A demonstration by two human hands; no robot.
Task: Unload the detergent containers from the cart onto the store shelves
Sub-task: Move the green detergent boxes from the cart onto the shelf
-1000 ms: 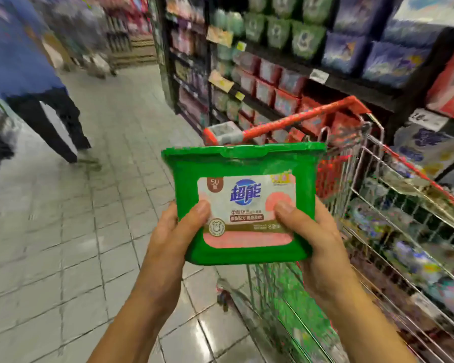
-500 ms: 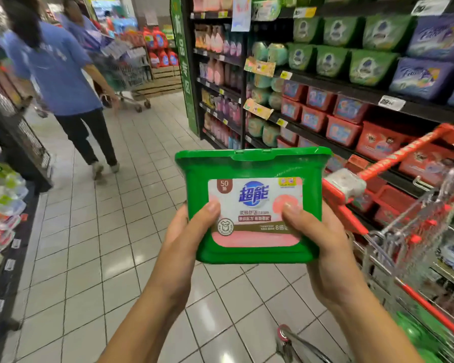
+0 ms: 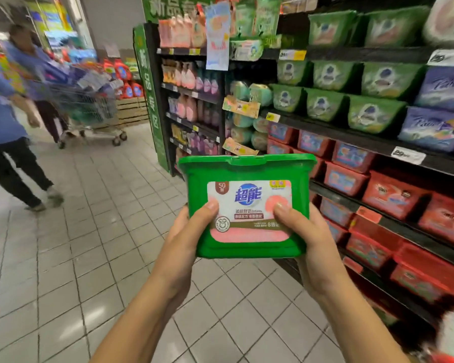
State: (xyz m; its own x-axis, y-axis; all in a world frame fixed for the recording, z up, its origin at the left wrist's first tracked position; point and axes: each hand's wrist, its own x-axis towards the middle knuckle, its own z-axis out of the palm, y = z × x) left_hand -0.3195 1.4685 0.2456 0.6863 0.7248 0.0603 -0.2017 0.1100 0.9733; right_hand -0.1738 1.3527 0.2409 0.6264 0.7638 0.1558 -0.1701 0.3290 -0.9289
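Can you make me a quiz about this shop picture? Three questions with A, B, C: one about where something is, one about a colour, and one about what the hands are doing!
1. Compared with the green tubs, where do the red tubs sit on the shelves?
A) higher
B) lower
C) in the same row

2. What colour is the detergent box being held?
A) blue
B) yellow
C) green

3. How is the box held?
A) the left hand and right hand both grip it
B) by one hand only
C) nobody holds it

Answers:
1 B, the red rows lie under the green ones.
2 C, its lid and sides are green.
3 A, a thumb from each hand presses on its label.
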